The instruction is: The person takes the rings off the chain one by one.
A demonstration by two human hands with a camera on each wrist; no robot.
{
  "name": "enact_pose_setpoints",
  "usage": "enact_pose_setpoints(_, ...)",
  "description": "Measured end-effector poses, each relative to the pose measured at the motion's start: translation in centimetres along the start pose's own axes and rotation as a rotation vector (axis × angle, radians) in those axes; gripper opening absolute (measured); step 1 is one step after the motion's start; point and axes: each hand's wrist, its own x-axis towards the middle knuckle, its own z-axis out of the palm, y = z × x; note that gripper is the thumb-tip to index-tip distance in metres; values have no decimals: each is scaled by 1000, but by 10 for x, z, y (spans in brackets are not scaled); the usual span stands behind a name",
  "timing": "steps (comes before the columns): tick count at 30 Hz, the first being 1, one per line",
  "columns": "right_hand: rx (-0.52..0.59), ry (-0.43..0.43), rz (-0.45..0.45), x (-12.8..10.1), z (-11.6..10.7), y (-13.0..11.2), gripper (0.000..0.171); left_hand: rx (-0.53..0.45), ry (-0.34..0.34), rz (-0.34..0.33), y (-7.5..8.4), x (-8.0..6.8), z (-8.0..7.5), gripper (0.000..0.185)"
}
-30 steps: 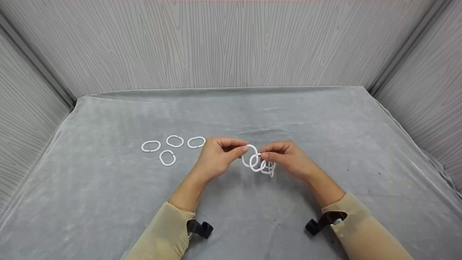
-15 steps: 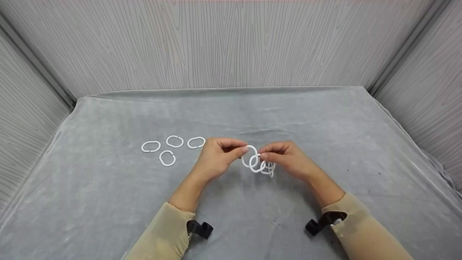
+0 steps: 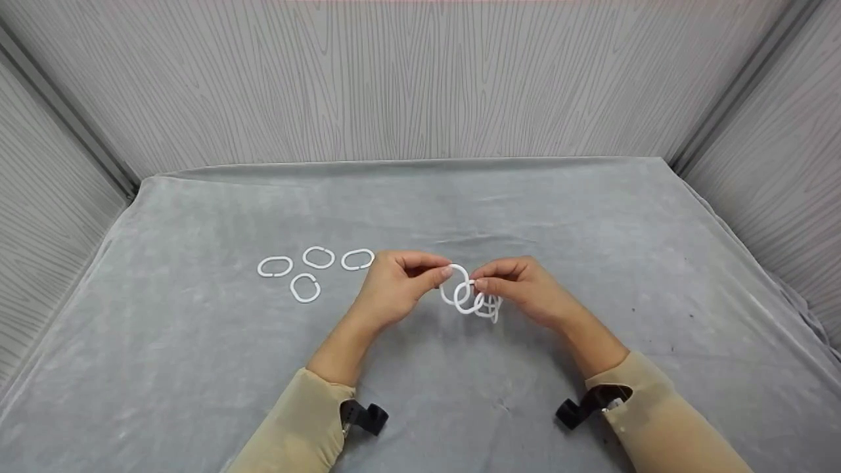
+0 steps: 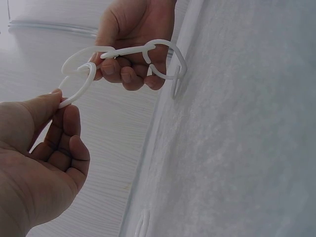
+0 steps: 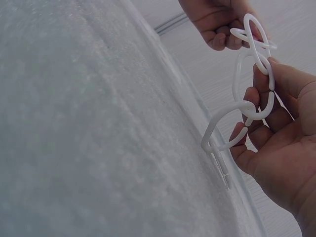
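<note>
My left hand [image 3: 439, 274] pinches a white plastic ring [image 3: 453, 284] between thumb and forefinger, just above the grey cloth. My right hand [image 3: 479, 282] pinches the end ring of a short chain of linked white rings [image 3: 485, 303], whose far end hangs down to the cloth. The held ring and the chain's end ring overlap between the two hands. In the left wrist view the left hand [image 4: 58, 101] holds the ring [image 4: 79, 81] by its edge, with the chain [image 4: 165, 59] under the other hand. The right wrist view shows the right hand [image 5: 264, 79] holding the chain [image 5: 229, 126].
Several loose white rings lie on the grey cloth [image 3: 197, 368] to the left of my hands: one [image 3: 274, 266], another [image 3: 318, 257], a third [image 3: 357, 259] and one nearer [image 3: 305, 288]. Grey wood-grain walls [image 3: 420, 79] stand behind and on both sides.
</note>
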Motion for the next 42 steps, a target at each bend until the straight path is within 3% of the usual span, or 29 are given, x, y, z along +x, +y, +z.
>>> enact_pose_setpoints(28, -5, -15, -33, 1, 0, 3, 20, 80, -10, 46, 0, 0, -2, 10)
enact_pose_setpoints(42, -25, -15, -18, 1, -1, 2, 21, 160, 1, 112, 2, -1, -3, 10)
